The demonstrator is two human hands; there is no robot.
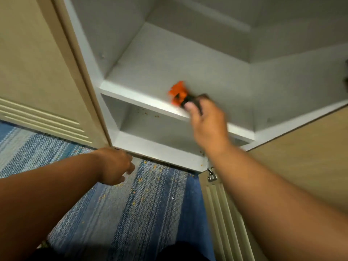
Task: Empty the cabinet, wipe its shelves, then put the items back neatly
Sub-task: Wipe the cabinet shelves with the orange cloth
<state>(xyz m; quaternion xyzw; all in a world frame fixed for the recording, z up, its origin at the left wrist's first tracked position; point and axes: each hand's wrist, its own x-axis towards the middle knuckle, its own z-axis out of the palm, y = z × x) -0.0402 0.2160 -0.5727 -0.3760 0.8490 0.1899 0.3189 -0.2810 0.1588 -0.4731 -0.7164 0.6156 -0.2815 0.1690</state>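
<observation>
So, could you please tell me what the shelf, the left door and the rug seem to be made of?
The shelf looks like white laminated board: smooth, matte, square front edge. The left door seems beige laminate or painted wood, with moulded grooves. The rug appears woven textile, striped blue with visible weave.

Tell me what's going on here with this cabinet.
A person is cleaning out an open cabinet. Their right hand grips an orange-headed brush with a dark handle, its head on the front part of the middle shelf. The left hand hangs low by the cabinet's bottom edge and holds nothing. No stored items show on that shelf or the lower shelf. Yellowish crumbs lie scattered on the striped rug, with a few specks on the lower shelf.
</observation>
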